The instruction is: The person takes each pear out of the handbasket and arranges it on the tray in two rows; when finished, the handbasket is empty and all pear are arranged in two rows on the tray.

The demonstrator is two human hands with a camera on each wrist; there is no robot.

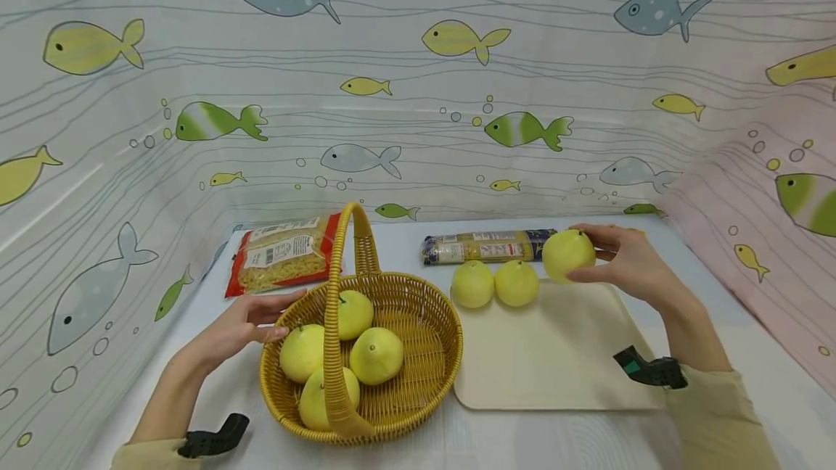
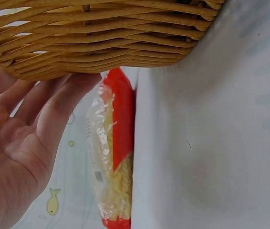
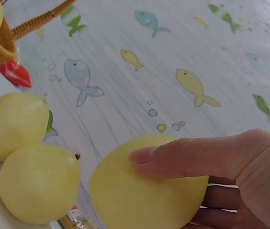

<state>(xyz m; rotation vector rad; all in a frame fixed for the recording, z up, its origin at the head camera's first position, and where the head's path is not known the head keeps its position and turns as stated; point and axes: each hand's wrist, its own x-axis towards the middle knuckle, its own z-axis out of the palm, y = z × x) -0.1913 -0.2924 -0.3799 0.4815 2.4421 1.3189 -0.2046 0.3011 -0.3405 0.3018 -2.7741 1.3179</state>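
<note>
In the head view my right hand (image 1: 630,260) holds a pale yellow pear (image 1: 567,254) above the back edge of a cream tray (image 1: 555,368). The right wrist view shows the thumb lying across this pear (image 3: 144,195), the other fingers partly hidden behind it. Two more pears, one (image 1: 472,284) beside the other (image 1: 517,283), touch at the tray's back left. My left hand (image 1: 244,325) grips the left side of a wicker basket (image 1: 424,383), thumb at its rim and fingers against the outer wall. Several pears (image 1: 376,355) lie inside, mostly left of the arched handle (image 1: 335,354).
Behind the basket lies a red-edged bag of pasta (image 1: 284,252). A long pack of spaghetti (image 1: 483,246) lies behind the tray. Fish-printed sheeting (image 1: 392,42) walls in the back and sides of the white table (image 1: 522,441).
</note>
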